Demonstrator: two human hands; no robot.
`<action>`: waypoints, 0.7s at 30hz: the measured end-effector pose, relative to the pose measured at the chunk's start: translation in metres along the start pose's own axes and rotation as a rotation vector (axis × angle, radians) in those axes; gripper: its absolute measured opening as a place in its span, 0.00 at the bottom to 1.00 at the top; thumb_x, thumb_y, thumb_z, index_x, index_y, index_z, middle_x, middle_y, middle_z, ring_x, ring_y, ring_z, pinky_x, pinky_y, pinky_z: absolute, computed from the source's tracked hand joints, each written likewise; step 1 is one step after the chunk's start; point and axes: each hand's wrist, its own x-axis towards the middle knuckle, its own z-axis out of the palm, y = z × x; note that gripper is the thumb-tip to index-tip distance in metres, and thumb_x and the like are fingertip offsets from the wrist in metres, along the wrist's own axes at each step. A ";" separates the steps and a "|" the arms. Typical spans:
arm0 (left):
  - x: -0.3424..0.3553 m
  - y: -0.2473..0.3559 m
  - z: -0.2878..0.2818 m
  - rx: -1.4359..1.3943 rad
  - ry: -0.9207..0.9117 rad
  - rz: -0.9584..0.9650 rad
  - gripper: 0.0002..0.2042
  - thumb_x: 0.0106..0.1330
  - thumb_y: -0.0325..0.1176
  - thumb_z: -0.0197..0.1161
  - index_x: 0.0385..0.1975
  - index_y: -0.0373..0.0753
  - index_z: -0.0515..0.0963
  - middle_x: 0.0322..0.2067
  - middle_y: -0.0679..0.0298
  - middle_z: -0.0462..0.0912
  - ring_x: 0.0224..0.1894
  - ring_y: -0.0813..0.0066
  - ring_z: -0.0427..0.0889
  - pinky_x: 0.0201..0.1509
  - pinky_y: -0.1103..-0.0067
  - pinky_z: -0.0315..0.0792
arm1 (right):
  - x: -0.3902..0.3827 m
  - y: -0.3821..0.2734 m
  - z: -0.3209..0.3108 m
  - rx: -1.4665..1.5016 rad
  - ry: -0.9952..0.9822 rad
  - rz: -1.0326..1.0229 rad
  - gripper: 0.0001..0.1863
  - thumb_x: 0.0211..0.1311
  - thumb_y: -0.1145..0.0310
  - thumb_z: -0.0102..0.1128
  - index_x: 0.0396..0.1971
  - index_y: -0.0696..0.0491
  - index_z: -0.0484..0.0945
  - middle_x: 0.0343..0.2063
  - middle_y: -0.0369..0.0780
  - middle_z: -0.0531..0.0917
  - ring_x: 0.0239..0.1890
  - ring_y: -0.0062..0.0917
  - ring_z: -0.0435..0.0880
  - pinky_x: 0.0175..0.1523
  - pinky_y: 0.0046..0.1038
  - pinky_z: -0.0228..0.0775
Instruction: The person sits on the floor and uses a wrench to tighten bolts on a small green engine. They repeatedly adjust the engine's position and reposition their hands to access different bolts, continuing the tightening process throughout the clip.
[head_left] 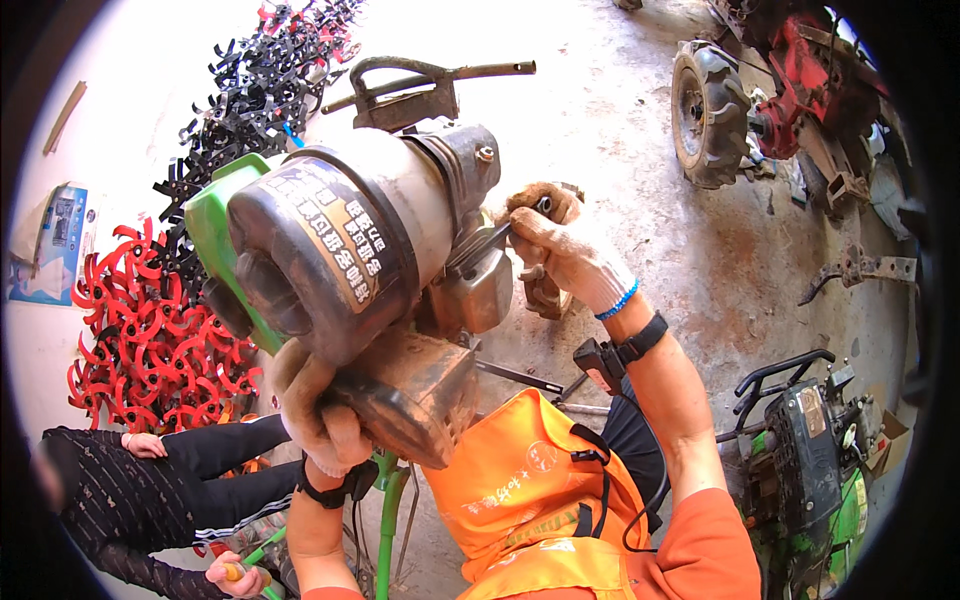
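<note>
A small engine, with a bulky black air-cleaner cover (320, 250) bearing a printed label, a whitish tank (400, 190) and a green panel (215, 205), fills the middle of the view. Low on it juts a dirty brown metal box (420, 395), muffler-like. Gloved fingers of my left hand (318, 415) curl against the box's left side, below the black cover. To the right of the engine, my gloved right hand (570, 240) pinches a dark flat piece (490, 243). A small metal ring or nut (545, 205) shows at its fingertips. The fingers partly hide what they hold.
Piles of red tiller blades (150, 350) and black ones (240, 120) lie left. A person (120, 490) at lower left holds a yellow-ended green handle (235, 572). Farther off are a metal frame (410, 95), a tractor wheel (708, 115) and a green-black machine (810, 450).
</note>
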 end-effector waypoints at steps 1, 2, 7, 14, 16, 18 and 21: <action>0.000 0.001 0.000 0.008 -0.001 -0.010 0.26 0.84 0.48 0.51 0.68 0.34 0.78 0.69 0.44 0.77 0.71 0.49 0.76 0.76 0.56 0.67 | 0.000 0.003 0.000 0.015 -0.011 -0.007 0.11 0.78 0.70 0.72 0.53 0.53 0.82 0.44 0.39 0.90 0.39 0.21 0.89 0.44 0.25 0.85; 0.000 0.001 0.000 0.006 -0.001 -0.010 0.26 0.84 0.48 0.51 0.68 0.34 0.78 0.69 0.44 0.77 0.71 0.49 0.76 0.76 0.56 0.67 | 0.000 0.005 -0.001 -0.009 0.037 0.003 0.11 0.78 0.72 0.71 0.54 0.52 0.82 0.47 0.40 0.91 0.41 0.23 0.90 0.46 0.26 0.86; 0.000 0.002 -0.001 0.023 -0.015 -0.033 0.25 0.84 0.47 0.51 0.68 0.34 0.77 0.70 0.44 0.76 0.71 0.50 0.76 0.76 0.57 0.68 | -0.007 0.015 -0.001 -0.094 0.111 -0.080 0.11 0.78 0.71 0.72 0.54 0.53 0.81 0.46 0.39 0.90 0.41 0.22 0.90 0.44 0.24 0.85; -0.002 0.002 0.002 -0.019 0.008 -0.036 0.25 0.85 0.47 0.50 0.69 0.34 0.76 0.71 0.44 0.74 0.71 0.50 0.76 0.77 0.56 0.68 | -0.014 0.013 0.015 -0.114 0.230 -0.066 0.15 0.78 0.70 0.73 0.57 0.54 0.82 0.45 0.39 0.91 0.38 0.21 0.90 0.39 0.21 0.83; -0.001 0.001 0.002 -0.019 0.013 -0.024 0.25 0.85 0.47 0.50 0.69 0.34 0.76 0.70 0.44 0.74 0.71 0.49 0.76 0.77 0.57 0.68 | -0.007 0.001 0.020 -0.182 0.178 -0.083 0.19 0.76 0.66 0.75 0.60 0.58 0.83 0.44 0.39 0.91 0.41 0.20 0.90 0.43 0.21 0.83; -0.001 0.001 0.001 -0.009 0.014 0.000 0.26 0.85 0.47 0.50 0.69 0.34 0.76 0.70 0.43 0.74 0.71 0.49 0.76 0.77 0.57 0.67 | 0.009 -0.015 0.021 -0.313 0.192 0.005 0.25 0.74 0.63 0.77 0.64 0.60 0.82 0.46 0.40 0.92 0.43 0.20 0.91 0.45 0.21 0.84; 0.001 0.002 -0.001 0.021 -0.034 -0.001 0.26 0.85 0.47 0.49 0.69 0.34 0.75 0.70 0.43 0.75 0.71 0.49 0.76 0.76 0.57 0.67 | 0.027 -0.036 0.016 -0.247 -0.049 -0.121 0.25 0.75 0.65 0.77 0.64 0.61 0.81 0.50 0.44 0.91 0.46 0.23 0.91 0.48 0.24 0.87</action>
